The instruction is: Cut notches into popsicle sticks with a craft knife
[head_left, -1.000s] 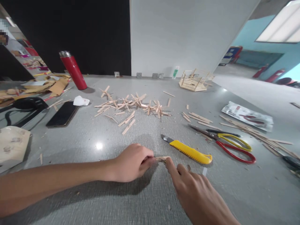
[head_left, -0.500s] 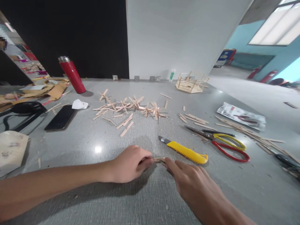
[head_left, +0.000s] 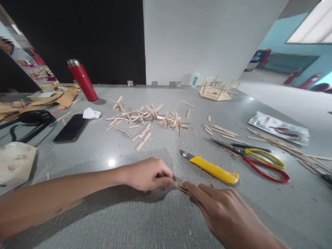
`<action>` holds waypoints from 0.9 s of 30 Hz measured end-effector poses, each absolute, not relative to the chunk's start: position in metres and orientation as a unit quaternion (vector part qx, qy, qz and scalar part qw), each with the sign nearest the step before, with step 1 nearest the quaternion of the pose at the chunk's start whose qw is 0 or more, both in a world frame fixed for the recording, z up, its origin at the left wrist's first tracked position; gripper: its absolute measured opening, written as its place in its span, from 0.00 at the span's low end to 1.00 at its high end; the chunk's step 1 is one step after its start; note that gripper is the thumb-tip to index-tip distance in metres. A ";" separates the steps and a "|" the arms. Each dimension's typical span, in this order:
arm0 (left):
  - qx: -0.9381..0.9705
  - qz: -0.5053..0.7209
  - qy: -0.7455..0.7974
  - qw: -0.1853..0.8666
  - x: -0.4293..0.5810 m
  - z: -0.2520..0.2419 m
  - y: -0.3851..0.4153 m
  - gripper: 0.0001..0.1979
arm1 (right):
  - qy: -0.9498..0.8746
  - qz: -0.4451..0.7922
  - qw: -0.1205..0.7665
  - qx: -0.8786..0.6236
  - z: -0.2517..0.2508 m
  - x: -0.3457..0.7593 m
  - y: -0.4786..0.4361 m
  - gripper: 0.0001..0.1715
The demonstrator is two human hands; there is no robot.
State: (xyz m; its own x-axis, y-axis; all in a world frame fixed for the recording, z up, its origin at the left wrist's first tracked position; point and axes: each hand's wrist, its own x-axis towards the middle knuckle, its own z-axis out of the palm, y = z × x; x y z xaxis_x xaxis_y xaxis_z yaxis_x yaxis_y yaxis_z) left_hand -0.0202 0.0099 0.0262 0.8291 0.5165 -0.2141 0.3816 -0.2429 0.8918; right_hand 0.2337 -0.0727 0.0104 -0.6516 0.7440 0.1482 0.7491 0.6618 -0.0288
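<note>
Between my two hands are thin wooden sticks, held low over the grey table. My left hand pinches their left end, with thumb and fingers closed. On the other end, the fingers of my right hand are closed too. How many sticks there are I cannot tell, since the fingers cover most of them. Just beyond my right hand lies a yellow utility knife, its blade toward the left. Scissors with one red and one yellow handle rest farther right.
Wooden sticks lie heaped mid-table, with more sticks at right. A red bottle, a phone and a tape roll stand or lie at left. A stick frame sits at the back right, near a plastic packet.
The sticks between my hands now tilt down toward the right, and my right hand is slightly lower. The whole view has shifted a little, so the table's things appear farther right.
</note>
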 end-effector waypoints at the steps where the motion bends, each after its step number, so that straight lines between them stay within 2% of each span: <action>1: 0.781 0.055 0.288 0.552 -0.020 0.026 0.010 0.16 | -0.909 -0.026 0.075 -0.409 0.009 0.234 -0.073 0.32; 8: 0.776 0.045 0.297 0.554 -0.022 0.027 0.010 0.16 | -0.909 -0.099 0.066 -0.401 0.010 0.230 -0.078 0.37; 14: 0.811 0.076 0.269 0.514 -0.021 0.026 0.009 0.17 | -0.894 -0.230 0.063 -0.379 0.018 0.221 -0.087 0.37; 18: 0.857 0.135 0.231 0.441 -0.019 0.023 0.007 0.16 | -0.908 -0.127 0.023 -0.399 0.022 0.223 -0.079 0.35; 22: 0.867 0.159 0.222 0.417 -0.018 0.020 0.006 0.14 | -0.904 0.011 -0.047 -0.424 0.029 0.227 -0.062 0.26; 27: 0.876 0.145 0.228 0.399 -0.018 0.019 0.004 0.14 | -0.919 0.065 -0.055 -0.385 0.039 0.230 -0.047 0.18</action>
State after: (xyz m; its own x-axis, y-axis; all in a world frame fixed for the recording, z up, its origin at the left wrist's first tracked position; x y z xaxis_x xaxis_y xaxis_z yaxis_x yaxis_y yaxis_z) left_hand -0.0179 0.0042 0.0191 0.8541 0.5150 0.0722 0.2835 -0.5774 0.7656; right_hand 0.2298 -0.0466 0.0386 -0.6975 0.7005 -0.1508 0.7148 0.6950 -0.0777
